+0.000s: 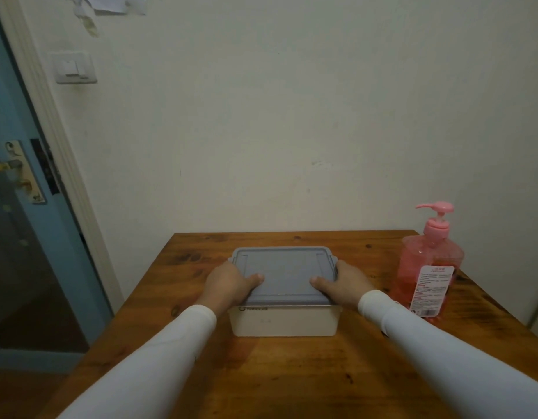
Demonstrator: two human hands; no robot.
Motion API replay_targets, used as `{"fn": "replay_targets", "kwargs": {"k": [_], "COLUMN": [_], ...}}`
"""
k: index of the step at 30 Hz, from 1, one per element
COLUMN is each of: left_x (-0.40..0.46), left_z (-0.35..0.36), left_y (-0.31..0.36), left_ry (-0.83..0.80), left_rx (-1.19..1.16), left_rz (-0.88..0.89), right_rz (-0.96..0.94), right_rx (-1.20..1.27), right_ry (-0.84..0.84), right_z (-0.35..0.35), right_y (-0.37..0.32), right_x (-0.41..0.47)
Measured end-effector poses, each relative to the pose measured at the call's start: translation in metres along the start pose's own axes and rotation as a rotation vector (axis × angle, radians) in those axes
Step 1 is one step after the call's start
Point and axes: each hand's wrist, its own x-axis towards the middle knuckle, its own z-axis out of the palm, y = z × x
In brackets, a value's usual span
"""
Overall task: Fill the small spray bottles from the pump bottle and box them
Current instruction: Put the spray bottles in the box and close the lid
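Observation:
A whitish plastic box (282, 323) with a grey-blue lid (284, 272) stands in the middle of the wooden table (291, 376). My left hand (230, 285) grips the lid's left edge, thumb resting on top. My right hand (340, 285) grips the right edge the same way. A pink pump bottle (428, 267) with a pink pump head and a white label stands upright to the right of the box, apart from my right hand. No small spray bottles are visible; the lid hides the box's inside.
The table stands against a pale wall (291, 116). A blue door (16, 237) with a brass handle is at the left, beyond the table's left edge. The pump bottle is close to the table's right edge.

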Motion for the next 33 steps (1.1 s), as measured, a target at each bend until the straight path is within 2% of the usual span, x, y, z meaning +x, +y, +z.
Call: {"fn": "replay_targets", "kwargs": {"k": [4, 10, 14, 20, 27, 33], "left_x": [0.001, 0.002, -0.01, -0.03, -0.034, -0.018], "left_z": [0.001, 0.001, -0.007, -0.02, -0.006, -0.004], "left_y": [0.002, -0.004, -0.011, -0.013, -0.013, -0.011], "left_ry": [0.009, -0.041, -0.191, -0.35, -0.231, -0.217], "left_rx": [0.115, 0.114, 0.066, 0.155, 0.171, 0.128], "left_rz": [0.039, 0.066, 0.158, 0.153, 0.199, 0.203], "right_rz": [0.01, -0.012, -0.114, -0.097, -0.126, -0.13], "right_rx": [-0.145, -0.173, -0.074, -0.286, -0.332, -0.277], "right_ry": [0.008, -0.008, -0.064, -0.18, -0.121, -0.098], "right_z": [0.003, 0.005, 0.0, -0.005, 0.003, 0.006], "right_y": [0.001, 0.002, 0.007, 0.011, 0.014, 0.014], "right_x": [0.005, 0.004, -0.008, -0.02, -0.017, -0.004]}}
